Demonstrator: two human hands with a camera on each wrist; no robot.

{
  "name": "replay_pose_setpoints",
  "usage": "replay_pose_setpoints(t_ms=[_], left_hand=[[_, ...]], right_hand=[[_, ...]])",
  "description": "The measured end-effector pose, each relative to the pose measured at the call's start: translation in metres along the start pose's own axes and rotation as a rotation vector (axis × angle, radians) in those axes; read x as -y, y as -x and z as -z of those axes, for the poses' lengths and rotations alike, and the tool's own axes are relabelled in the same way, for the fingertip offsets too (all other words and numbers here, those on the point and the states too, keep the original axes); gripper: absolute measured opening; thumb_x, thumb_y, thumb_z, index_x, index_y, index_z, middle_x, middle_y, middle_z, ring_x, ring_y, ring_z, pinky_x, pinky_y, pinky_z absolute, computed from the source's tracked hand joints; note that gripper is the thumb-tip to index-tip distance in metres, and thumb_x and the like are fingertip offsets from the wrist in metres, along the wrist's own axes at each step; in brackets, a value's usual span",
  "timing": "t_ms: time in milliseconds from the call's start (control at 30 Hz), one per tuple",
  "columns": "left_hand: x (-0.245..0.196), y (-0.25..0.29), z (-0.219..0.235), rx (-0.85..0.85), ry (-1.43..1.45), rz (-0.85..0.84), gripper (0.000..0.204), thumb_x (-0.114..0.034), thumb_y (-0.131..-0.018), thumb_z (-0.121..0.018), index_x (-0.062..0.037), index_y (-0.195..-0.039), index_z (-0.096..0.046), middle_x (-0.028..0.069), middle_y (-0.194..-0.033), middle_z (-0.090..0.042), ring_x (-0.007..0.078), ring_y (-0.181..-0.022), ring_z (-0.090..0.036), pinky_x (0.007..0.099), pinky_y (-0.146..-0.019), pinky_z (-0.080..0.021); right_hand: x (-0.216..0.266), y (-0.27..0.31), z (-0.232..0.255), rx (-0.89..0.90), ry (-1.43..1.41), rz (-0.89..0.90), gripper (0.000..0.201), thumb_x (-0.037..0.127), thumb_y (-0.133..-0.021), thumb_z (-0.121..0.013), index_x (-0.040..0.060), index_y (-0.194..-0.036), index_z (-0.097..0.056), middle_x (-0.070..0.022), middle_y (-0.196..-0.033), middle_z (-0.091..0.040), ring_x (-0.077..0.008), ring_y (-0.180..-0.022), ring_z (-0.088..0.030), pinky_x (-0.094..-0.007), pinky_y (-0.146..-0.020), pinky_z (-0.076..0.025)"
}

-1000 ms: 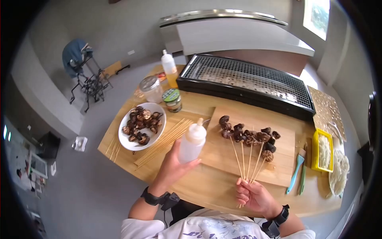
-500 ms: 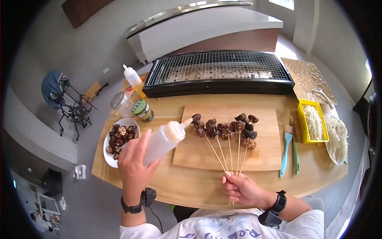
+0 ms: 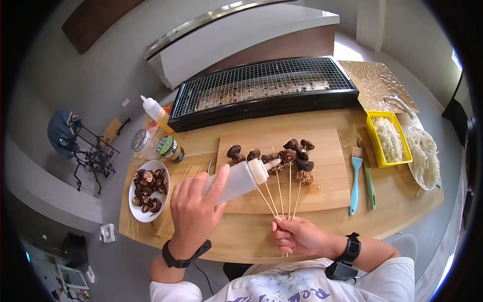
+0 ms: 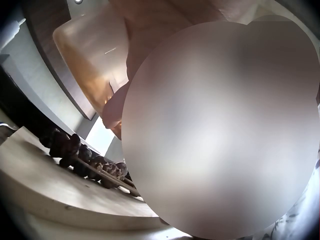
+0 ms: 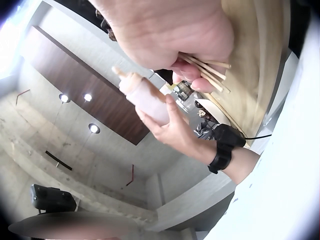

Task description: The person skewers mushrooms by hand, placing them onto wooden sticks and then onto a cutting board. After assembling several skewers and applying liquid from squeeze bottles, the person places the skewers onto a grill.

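My left hand (image 3: 196, 207) grips a translucent squeeze bottle (image 3: 232, 182). The bottle is tipped over, its nozzle pointing right above the mushroom skewers. My right hand (image 3: 299, 236) holds the lower ends of several bamboo skewers (image 3: 290, 194) in a fan, their bare ends sticking out past the fist in the right wrist view. Dark mushrooms (image 3: 304, 164) are threaded on the far ends, over a wooden cutting board (image 3: 327, 194). Seen from the left wrist, the bottle (image 4: 92, 55) is partly hidden by the hand, with the mushrooms (image 4: 65, 146) below it.
A black grill (image 3: 261, 90) stands behind the board. To the left are a bowl of mushrooms (image 3: 146, 189), loose skewers (image 3: 173, 214), a glass jar (image 3: 144, 143), a green-labelled jar (image 3: 170, 148) and an oil bottle (image 3: 157, 113). Rightward lie a blue brush (image 3: 355, 181) and a yellow basket (image 3: 375, 148).
My left hand has tilted the squeeze bottle from upright to nearly level and brought its nozzle over the mushrooms. My right hand keeps holding the skewers. The head view has shifted.
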State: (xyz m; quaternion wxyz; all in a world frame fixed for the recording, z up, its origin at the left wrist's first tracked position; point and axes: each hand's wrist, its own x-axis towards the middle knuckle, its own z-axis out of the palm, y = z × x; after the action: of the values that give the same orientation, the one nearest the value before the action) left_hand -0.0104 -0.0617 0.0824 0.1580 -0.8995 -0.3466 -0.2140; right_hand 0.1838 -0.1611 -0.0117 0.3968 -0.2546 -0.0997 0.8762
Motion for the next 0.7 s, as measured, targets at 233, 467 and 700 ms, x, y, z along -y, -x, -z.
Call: replay_pose_setpoints(t_ms=[233, 467, 700], left_hand=[[-0.01, -0.017, -0.015, -0.059, 0.168, 0.061, 0.069, -0.01, -0.057, -0.074, -0.0138, -0.121, -0.049, 0.0076, -0.092, -0.056, 0.0258, -0.079, -0.054, 0.0359, -0.07, -0.041], [-0.004, -0.023, -0.026, -0.04, 0.227, 0.079, 0.069, -0.012, -0.059, -0.074, -0.0125, -0.122, -0.047, 0.0092, -0.097, -0.057, 0.0286, -0.086, -0.055, 0.0374, -0.075, -0.044], [0.042, -0.011, -0.016, -0.217, 0.732, 0.462, 0.062, -0.008, -0.069, -0.069, -0.0068, -0.124, -0.04, 0.0113, -0.109, -0.055, 0.02, -0.101, -0.055, 0.0337, -0.086, -0.044]], right_hand=[[-0.002, 0.002, 0.0, -0.016, -0.012, 0.0, 0.024, 0.027, -0.096, -0.033, 0.0076, -0.089, -0.047, 0.0035, -0.062, -0.029, -0.0088, -0.053, -0.03, -0.0246, -0.049, -0.034], [0.0, 0.002, 0.001, -0.017, 0.009, -0.007, 0.024, 0.026, -0.097, -0.033, 0.0081, -0.089, -0.047, 0.0043, -0.061, -0.029, -0.0082, -0.052, -0.029, -0.0244, -0.048, -0.034], [0.002, 0.006, 0.002, 0.016, 0.069, 0.008, 0.024, 0.025, -0.097, -0.032, 0.0091, -0.087, -0.047, 0.0048, -0.059, -0.027, -0.0079, -0.05, -0.026, -0.0236, -0.045, -0.033]])
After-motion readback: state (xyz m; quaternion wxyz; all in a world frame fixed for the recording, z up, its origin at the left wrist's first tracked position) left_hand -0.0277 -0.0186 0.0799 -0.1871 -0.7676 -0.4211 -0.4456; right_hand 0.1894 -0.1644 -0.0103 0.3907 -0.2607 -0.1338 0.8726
